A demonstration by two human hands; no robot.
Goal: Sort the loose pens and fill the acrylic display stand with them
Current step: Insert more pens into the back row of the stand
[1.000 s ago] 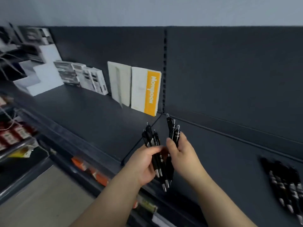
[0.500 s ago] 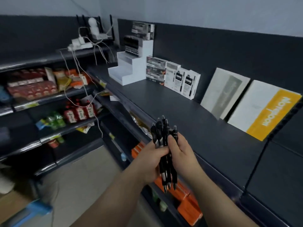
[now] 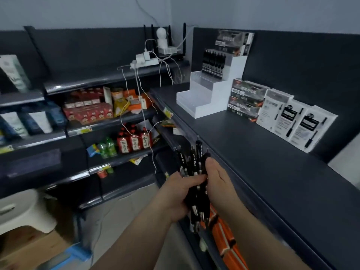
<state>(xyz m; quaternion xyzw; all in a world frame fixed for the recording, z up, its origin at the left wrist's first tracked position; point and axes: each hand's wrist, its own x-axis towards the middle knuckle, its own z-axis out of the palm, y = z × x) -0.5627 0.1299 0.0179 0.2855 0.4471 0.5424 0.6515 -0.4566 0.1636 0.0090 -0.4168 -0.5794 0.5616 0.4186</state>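
A bundle of several black pens [image 3: 195, 162] stands upright between my hands, tips down. My left hand [image 3: 176, 193] grips the bundle from the left and my right hand [image 3: 219, 185] grips it from the right, in front of the dark shelf's edge. The stepped white acrylic display stand [image 3: 206, 94] sits far back on the shelf top. Its top tier holds a row of black pens [image 3: 213, 62]; the two lower tiers look unfilled.
Pen boxes [image 3: 246, 100] and white pen packs [image 3: 296, 117] line the dark shelf top [image 3: 263, 162] right of the stand. A power strip with cables [image 3: 145, 62] hangs over snack shelves on the left. Orange packets [image 3: 227, 240] lie below my hands. A white stool [image 3: 21, 211] stands lower left.
The view has swung left along the shelf, bringing the display stand into sight. My hands have closed the two groups of pens into one bundle.
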